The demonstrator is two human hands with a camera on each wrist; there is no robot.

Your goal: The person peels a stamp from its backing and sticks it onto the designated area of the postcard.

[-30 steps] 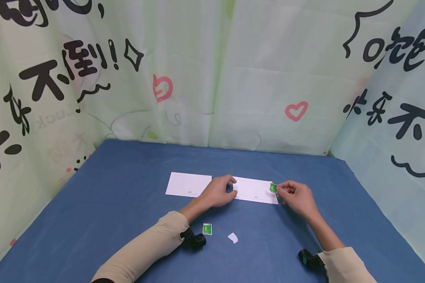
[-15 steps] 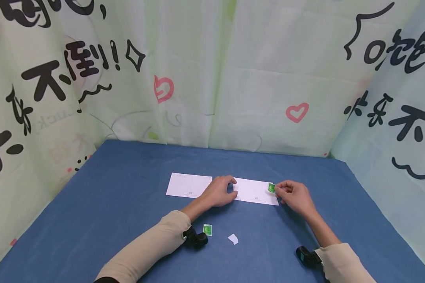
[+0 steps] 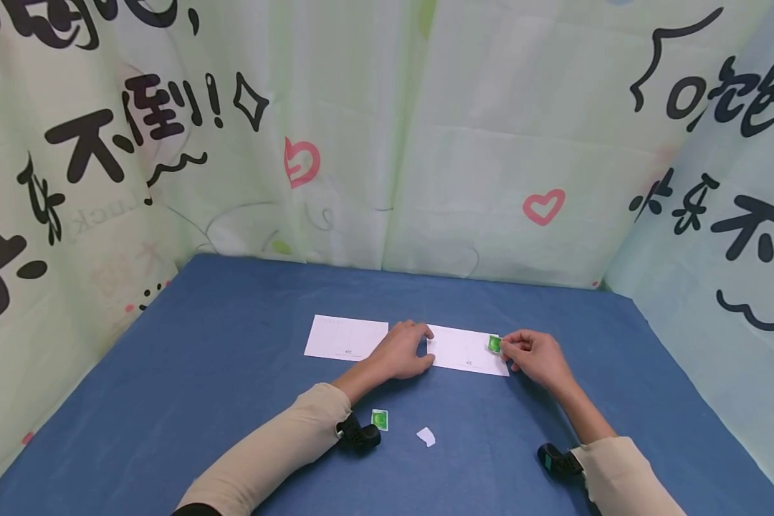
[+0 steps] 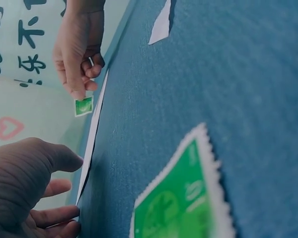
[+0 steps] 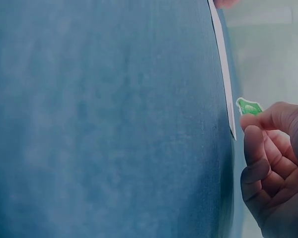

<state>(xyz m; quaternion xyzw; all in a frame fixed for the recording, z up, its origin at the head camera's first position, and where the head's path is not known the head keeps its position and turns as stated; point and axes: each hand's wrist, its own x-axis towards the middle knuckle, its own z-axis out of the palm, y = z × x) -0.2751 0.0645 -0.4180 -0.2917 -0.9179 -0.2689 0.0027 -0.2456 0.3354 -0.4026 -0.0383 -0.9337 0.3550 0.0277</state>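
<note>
Green paper stamp with a white scalloped border (image 3: 494, 344) is pinched between your right hand's (image 3: 537, 357) thumb and finger, over the right end of a white rectangular paper card (image 3: 461, 345); can't tell if it's touching. Your left hand (image 3: 403, 349) has thumb and fingers spread at that card's left edge. Another white card (image 3: 342, 335) sits just left, its tiny print unreadable. Closer to you: a second green stamp (image 3: 379, 420), lettering too blurry, and a torn white paper scrap (image 3: 426, 437). Everything's on blue cloth (image 3: 200, 394), with pale green-white curtains (image 3: 464, 129) around, black Chinese lettering including a readable "不" (image 3: 751, 226).
</note>
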